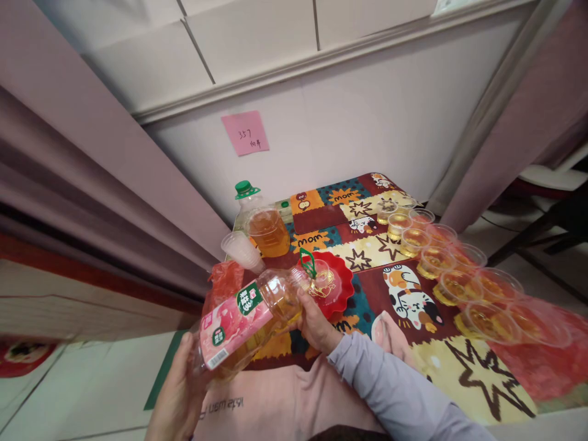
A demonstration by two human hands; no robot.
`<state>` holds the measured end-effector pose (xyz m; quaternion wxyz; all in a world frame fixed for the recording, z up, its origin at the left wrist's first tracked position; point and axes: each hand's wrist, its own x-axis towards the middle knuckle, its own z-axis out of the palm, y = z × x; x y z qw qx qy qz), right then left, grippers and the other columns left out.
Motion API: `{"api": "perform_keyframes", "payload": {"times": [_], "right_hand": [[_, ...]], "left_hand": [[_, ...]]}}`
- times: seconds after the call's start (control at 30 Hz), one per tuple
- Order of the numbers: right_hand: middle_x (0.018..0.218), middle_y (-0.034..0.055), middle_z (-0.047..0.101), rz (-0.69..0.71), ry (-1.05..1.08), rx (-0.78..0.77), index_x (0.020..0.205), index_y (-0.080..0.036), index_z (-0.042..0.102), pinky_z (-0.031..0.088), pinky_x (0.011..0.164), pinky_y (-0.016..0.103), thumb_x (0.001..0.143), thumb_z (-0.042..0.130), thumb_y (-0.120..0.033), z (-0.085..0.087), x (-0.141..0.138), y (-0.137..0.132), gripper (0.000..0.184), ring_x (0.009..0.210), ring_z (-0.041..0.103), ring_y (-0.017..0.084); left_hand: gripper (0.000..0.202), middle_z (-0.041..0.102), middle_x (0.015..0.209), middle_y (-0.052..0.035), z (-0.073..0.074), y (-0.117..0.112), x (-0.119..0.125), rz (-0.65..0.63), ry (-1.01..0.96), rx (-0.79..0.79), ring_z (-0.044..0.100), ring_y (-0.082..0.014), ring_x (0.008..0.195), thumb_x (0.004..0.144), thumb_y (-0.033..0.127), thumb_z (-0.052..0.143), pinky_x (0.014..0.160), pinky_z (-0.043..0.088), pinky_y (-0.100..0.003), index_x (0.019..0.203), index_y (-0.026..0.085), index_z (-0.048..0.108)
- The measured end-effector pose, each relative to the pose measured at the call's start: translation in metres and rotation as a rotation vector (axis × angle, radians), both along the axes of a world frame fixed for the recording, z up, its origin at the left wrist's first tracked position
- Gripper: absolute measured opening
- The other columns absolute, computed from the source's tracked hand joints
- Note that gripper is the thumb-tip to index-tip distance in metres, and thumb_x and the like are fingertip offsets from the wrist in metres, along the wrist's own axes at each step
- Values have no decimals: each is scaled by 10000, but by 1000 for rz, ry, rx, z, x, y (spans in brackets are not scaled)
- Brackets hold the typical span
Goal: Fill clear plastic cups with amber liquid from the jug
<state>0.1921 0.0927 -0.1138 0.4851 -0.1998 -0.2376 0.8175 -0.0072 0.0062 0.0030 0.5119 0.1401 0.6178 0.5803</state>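
Observation:
My left hand (179,392) grips the base of a clear bottle with a pink label (243,318), tilted on its side with its neck toward a small clear cup (324,278). Amber liquid fills part of the bottle. My right hand (315,324) is closed around the bottle's neck end, just below the cup. The cup stands on a red plate (342,288) on the patterned tablecloth (459,361). A green cap ring (307,260) hangs at the bottle's mouth.
Several clear cups of amber liquid (441,263) line the table's right side. A second bottle with a green cap (248,196), a larger filled cup (269,233) and a stack of plastic cups (241,251) stand at the back left. A pink note (245,133) hangs on the wall.

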Motion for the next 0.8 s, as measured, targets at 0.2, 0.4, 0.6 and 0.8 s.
{"api": "perform_keyframes", "payload": {"times": [0.2,0.4,0.6,0.8], "right_hand": [[1224,96,805,-1,16,-18,1378,-276,675,684,646,414,878,707,-786,-1,0,1,716,941,800,288],[1222,91,807,-5,27,-30,1360,-273,680,678,614,388,854,731,-793,1,0,0,728,948,802,291],[1277,88,798,-9,29,-19,1351,-280,685,669,585,369,858,727,-795,5,2,-1,714,1002,801,296],[1242,96,809,-7,17,-21,1342,-263,682,666,566,372,828,740,-819,5,2,0,759,950,806,298]], "left_hand": [[697,798,1324,-125,1,-1,0,-19,16,6,735,-436,1253,822,543,850,1011,642,-549,1435,239,712],[696,800,1323,-125,3,-1,2,-32,9,14,736,-436,1251,824,547,846,1013,640,-553,1435,244,711],[701,801,1324,-116,4,-2,3,-34,-41,0,740,-435,1243,819,544,851,1008,643,-550,1440,252,708],[717,806,1309,-123,1,-4,-1,-32,-19,17,744,-437,1234,822,548,852,1010,641,-558,1447,228,705]]}}
